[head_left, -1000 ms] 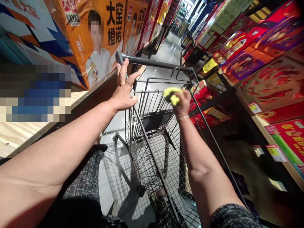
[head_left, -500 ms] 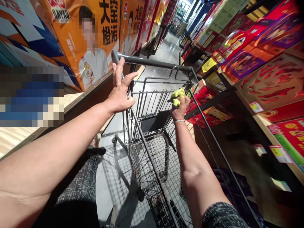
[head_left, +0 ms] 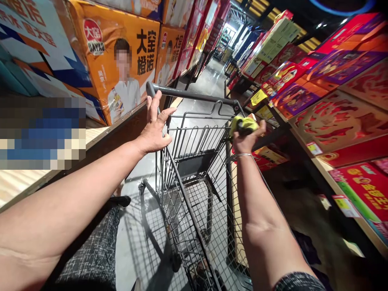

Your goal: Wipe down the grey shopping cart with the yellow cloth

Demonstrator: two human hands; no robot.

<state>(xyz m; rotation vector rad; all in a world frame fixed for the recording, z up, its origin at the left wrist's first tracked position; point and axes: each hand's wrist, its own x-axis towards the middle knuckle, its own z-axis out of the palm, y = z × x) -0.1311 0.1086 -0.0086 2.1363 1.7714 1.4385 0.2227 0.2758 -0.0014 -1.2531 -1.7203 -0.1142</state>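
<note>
A dark metal shopping cart [head_left: 194,161] stands in front of me, with its grey handle bar [head_left: 194,95] across the far side. My left hand [head_left: 156,127] rests on the cart's left corner, fingers spread, touching the frame just below the handle's end. My right hand [head_left: 247,137] is closed around a crumpled yellow-green cloth [head_left: 241,124] with dark patches, over the cart's right rim. A thin bracelet circles the right wrist. Some of the right-hand fingers are hidden behind the cloth.
Orange drink cartons [head_left: 121,60] are stacked on a wooden shelf at the left. Red and purple gift boxes [head_left: 336,121] fill shelves at the right. A tiled aisle [head_left: 209,76] runs between them. Part of the lower left is pixelated.
My right hand with the cloth has moved right along the cart's side. My left hand remains at the corner. The view has shifted, so the handle appears lower.
</note>
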